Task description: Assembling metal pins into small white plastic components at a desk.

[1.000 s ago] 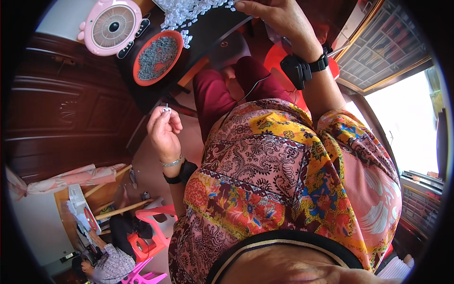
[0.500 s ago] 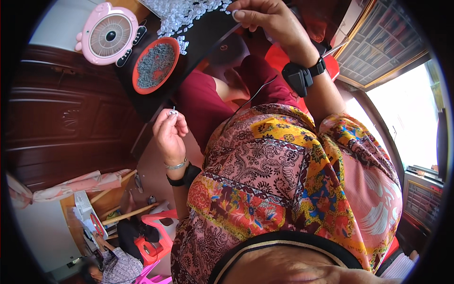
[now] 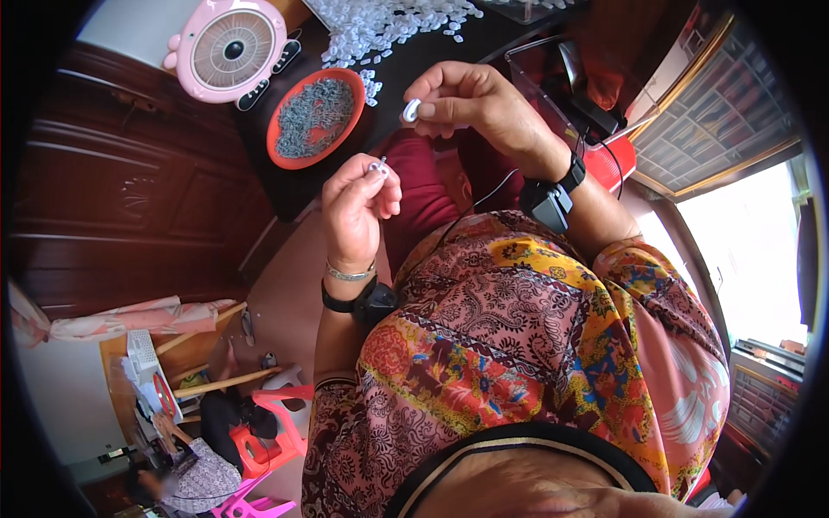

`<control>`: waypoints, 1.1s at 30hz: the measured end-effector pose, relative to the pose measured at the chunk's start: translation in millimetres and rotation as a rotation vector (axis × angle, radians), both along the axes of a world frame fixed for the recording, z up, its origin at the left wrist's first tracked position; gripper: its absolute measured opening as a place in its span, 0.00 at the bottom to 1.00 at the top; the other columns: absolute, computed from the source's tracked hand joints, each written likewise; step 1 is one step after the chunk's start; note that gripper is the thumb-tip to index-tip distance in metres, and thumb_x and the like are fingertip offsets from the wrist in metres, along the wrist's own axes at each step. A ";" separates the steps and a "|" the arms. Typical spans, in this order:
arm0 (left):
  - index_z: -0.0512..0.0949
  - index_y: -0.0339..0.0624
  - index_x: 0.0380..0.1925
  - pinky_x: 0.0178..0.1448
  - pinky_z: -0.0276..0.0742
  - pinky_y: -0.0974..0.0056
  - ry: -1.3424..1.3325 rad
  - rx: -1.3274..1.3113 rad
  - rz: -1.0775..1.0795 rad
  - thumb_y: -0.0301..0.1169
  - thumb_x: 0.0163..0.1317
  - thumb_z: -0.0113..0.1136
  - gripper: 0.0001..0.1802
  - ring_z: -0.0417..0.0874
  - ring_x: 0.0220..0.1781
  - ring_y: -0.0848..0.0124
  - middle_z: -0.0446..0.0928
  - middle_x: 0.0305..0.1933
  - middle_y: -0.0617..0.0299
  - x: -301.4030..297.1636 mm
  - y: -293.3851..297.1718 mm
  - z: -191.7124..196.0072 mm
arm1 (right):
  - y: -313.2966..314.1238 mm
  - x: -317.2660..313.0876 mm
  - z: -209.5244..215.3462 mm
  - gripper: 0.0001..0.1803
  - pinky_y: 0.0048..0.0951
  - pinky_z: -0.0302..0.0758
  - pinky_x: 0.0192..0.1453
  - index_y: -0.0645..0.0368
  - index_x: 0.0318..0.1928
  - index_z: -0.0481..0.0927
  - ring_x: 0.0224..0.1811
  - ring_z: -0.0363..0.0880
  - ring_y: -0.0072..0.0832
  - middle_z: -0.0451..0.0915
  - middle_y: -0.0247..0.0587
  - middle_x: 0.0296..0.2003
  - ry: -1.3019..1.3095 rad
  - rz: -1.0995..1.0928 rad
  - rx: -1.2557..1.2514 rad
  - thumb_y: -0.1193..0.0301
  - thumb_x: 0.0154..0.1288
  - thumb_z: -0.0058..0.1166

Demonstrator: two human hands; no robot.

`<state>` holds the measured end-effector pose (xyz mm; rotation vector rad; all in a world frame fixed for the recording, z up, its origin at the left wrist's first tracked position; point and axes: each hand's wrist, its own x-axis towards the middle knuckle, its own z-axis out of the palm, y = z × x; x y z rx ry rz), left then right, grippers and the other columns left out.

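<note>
My left hand (image 3: 352, 211) is raised in front of the dark table, thumb and fingertips pinched on a small white plastic cable clip (image 3: 376, 168) with a thin nail poking out of it. Close by on the right, my right hand (image 3: 488, 108) pinches another small white cable clip (image 3: 411, 110) between thumb and forefinger. The two hands are a short way apart and do not touch. Beyond the left hand stands an orange-red bowl (image 3: 275, 148) of grey nails (image 3: 315, 116). A pile of loose white clips (image 3: 380, 33) spreads over the table past the bowl.
A pink fan (image 3: 228, 53) stands left of the bowl on the black table (image 3: 397, 73). A clear plastic box (image 3: 540, 65) is beyond my right hand. A cable runs across my lap. At lower left another person (image 3: 203, 475) sits near pink and red plastic stools (image 3: 268, 449).
My right hand has come down from beside the clip pile toward my left hand, carrying a clip. My left hand has moved up and right, still holding its clip. The view has shifted slightly.
</note>
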<state>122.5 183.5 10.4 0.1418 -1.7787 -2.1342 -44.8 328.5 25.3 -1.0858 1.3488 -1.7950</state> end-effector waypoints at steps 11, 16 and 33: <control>0.73 0.37 0.25 0.26 0.62 0.76 0.039 0.081 0.008 0.31 0.61 0.46 0.11 0.70 0.21 0.78 0.74 0.23 0.61 -6.4 -9.8 -7.5 | -30.2 14.9 -16.2 0.08 0.15 0.74 0.39 0.62 0.43 0.80 0.36 0.79 0.15 0.82 0.30 0.34 -0.014 0.099 -0.081 0.76 0.64 0.55; 0.73 0.37 0.25 0.26 0.63 0.75 0.031 0.149 0.019 0.31 0.61 0.46 0.11 0.71 0.20 0.77 0.74 0.23 0.59 -6.0 -13.5 -11.7 | -36.3 20.3 -20.1 0.09 0.16 0.74 0.41 0.63 0.44 0.80 0.36 0.78 0.14 0.82 0.30 0.35 0.020 0.123 -0.045 0.77 0.64 0.54; 0.74 0.36 0.23 0.25 0.64 0.75 0.011 0.172 0.011 0.32 0.60 0.46 0.12 0.72 0.20 0.75 0.77 0.24 0.56 -14.4 -10.3 -14.0 | -28.8 26.3 -18.0 0.12 0.17 0.74 0.40 0.63 0.48 0.79 0.35 0.76 0.14 0.81 0.30 0.34 0.080 0.038 -0.014 0.75 0.63 0.56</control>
